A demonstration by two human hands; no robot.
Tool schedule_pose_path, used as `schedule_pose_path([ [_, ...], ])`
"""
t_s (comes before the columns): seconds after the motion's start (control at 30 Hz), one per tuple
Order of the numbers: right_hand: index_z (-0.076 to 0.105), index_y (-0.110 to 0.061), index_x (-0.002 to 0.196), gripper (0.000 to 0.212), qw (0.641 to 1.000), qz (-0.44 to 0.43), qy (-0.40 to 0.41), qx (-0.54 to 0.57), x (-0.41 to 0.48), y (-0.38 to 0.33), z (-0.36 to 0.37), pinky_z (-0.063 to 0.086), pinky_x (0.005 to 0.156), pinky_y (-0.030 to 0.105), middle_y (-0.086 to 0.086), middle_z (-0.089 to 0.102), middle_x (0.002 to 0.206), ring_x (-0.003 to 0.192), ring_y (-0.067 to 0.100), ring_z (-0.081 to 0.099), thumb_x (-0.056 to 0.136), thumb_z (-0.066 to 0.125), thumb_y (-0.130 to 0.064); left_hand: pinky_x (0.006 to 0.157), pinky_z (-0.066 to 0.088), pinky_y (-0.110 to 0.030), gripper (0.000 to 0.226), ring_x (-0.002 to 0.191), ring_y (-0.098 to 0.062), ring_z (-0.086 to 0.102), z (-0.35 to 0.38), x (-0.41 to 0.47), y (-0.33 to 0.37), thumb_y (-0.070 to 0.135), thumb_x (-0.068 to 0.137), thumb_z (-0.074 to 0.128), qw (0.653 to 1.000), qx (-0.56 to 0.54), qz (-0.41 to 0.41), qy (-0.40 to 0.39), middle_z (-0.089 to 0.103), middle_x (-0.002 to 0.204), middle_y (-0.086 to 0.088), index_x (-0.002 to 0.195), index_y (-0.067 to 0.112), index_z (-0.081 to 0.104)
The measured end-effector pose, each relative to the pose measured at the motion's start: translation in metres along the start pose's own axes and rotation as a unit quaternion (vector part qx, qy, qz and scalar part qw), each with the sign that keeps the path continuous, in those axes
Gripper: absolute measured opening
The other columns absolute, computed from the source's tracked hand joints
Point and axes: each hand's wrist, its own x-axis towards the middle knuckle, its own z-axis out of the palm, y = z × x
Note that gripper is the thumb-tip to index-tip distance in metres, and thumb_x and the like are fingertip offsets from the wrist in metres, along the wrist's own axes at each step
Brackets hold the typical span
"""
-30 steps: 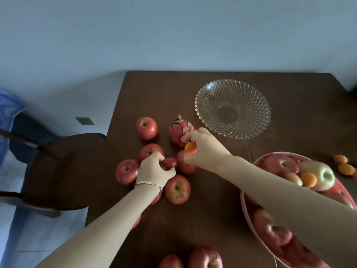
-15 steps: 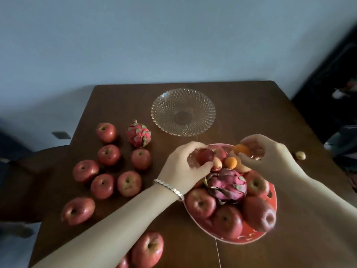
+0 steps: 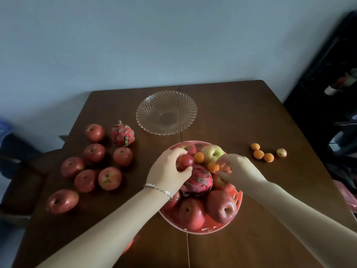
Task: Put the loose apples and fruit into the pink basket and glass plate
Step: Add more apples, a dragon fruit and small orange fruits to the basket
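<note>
The pink basket (image 3: 238, 198) stands front and centre on the table, heaped with red apples, a green apple (image 3: 212, 152) and a dragon fruit (image 3: 200, 180). Over its far side, my left hand (image 3: 169, 171) grips a small red apple (image 3: 185, 161). My right hand (image 3: 238, 169) pinches a small orange fruit (image 3: 213, 167) just above the pile. The glass plate (image 3: 150, 109) behind the basket holds nothing. Several loose red apples (image 3: 109, 178) and a second dragon fruit (image 3: 122, 133) lie to the left.
Three small orange fruits (image 3: 258, 154) and a pale one (image 3: 281, 152) lie right of the basket. Another red fruit (image 3: 128, 246) peeks from under my left forearm. A dark chair (image 3: 23, 180) stands off the table's left edge, dark furniture (image 3: 338, 93) to the right.
Both hands have come from the loose apples on the left to the basket, the left carrying the small red apple, the right the orange fruit. The view has swung right.
</note>
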Motion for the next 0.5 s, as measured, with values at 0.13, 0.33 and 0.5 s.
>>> schedule_pose_path([
  [0.13, 0.064, -0.02, 0.105, 0.025, 1.0, -0.009, 0.008, 0.023, 0.008, 0.003, -0.013, 0.049, 0.081, 0.033, -0.002, 0.059, 0.101, 0.093, 0.018, 0.057, 0.08, 0.064, -0.018, 0.085, 0.044, -0.035, 0.033, 0.101, -0.024, 0.052, 0.009, 0.017, 0.005, 0.029, 0.078, 0.066, 0.994, 0.111, 0.003, 0.013, 0.064, 0.105, 0.002, 0.109, 0.02, 0.058],
  [0.33, 0.05, -0.03, 0.13, 0.047, 0.993, -0.095, -0.065, 0.006, 0.036, -0.022, 0.0, 0.032, 0.105, 0.033, -0.006, 0.053, 0.132, 0.129, 0.019, 0.033, 0.086, 0.054, -0.014, 0.09, 0.041, -0.035, 0.035, 0.108, -0.024, 0.054, 0.019, 0.036, 0.018, 0.029, 0.081, 0.062, 0.98, 0.19, 0.017, -0.057, 0.061, 0.111, 0.0, 0.114, 0.022, 0.054],
  [0.5, 0.058, -0.022, 0.118, 0.039, 0.994, -0.093, -0.055, -0.017, 0.046, -0.018, 0.01, 0.023, 0.106, 0.031, -0.003, 0.054, 0.126, 0.13, 0.019, 0.03, 0.08, 0.061, -0.022, 0.092, 0.041, -0.034, 0.037, 0.11, -0.024, 0.056, 0.018, 0.039, 0.017, 0.026, 0.083, 0.06, 0.983, 0.167, 0.004, -0.073, 0.059, 0.118, 0.0, 0.118, 0.021, 0.053],
])
